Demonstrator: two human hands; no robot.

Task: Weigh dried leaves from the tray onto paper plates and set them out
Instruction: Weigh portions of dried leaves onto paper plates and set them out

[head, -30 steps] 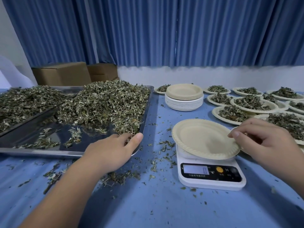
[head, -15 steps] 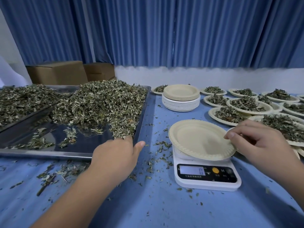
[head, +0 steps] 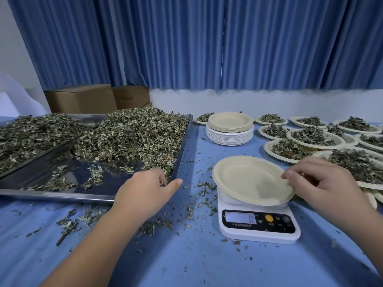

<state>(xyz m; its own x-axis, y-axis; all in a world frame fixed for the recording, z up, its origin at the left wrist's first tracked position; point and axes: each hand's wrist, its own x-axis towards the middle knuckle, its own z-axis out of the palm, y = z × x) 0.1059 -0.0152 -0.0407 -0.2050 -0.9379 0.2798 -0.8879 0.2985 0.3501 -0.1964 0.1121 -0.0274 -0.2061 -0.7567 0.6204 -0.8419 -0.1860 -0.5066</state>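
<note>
A steel tray (head: 62, 193) on the left holds a big heap of dried leaves (head: 134, 135). My left hand (head: 145, 193) reaches over the tray's near right corner, fingers curled down into the leaves at the heap's edge, thumb stretched out over the rim. An empty paper plate (head: 248, 181) sits on the white digital scale (head: 259, 224), whose display reads 0. My right hand (head: 317, 183) pinches the plate's right rim. Several filled plates (head: 310, 135) stand at the right.
A stack of empty paper plates (head: 230, 129) stands behind the scale. A second tray of leaves (head: 31, 135) lies at the far left. Cardboard boxes (head: 83, 99) sit at the back. Loose leaf scraps litter the blue table (head: 186, 255) between tray and scale.
My left hand has slid forward from the tray's rim into the edge of the leaf heap. My right hand stays on the plate's rim.
</note>
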